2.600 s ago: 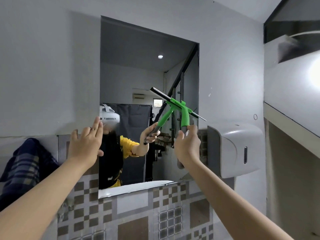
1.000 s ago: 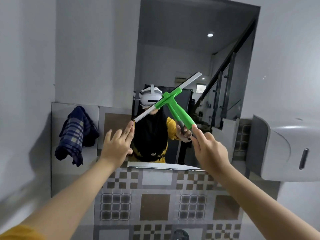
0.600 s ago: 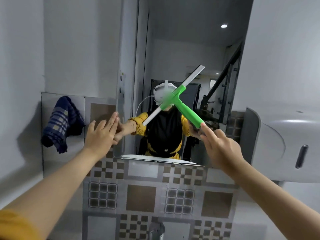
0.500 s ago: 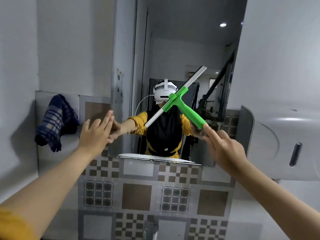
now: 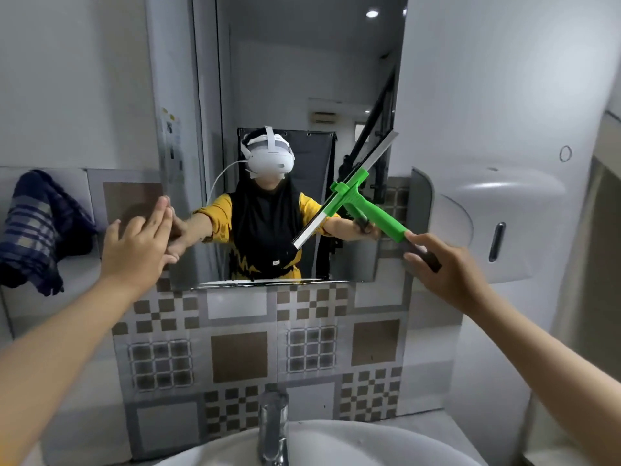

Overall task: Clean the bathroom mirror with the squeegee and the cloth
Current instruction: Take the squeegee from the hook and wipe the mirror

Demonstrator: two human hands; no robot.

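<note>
Squeegee (image 5: pixel 361 200): right hand (image 5: pixel 447 272) grips the handle's dark end; the blade slants across the mirror (image 5: pixel 302 95) near its right edge.
Left hand (image 5: pixel 137 245): fingers straight, flat at the mirror's lower left corner.
Cloth (image 5: pixel 33 227): hangs on the wall, left of the mirror.
Change: the view has dropped; sink (image 5: pixel 336 445) and tap (image 5: pixel 274 428) now show.

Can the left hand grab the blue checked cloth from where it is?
Probably yes. The left hand is open and holds nothing, and the cloth hangs just to its left on the wall, with nothing between them.
</note>
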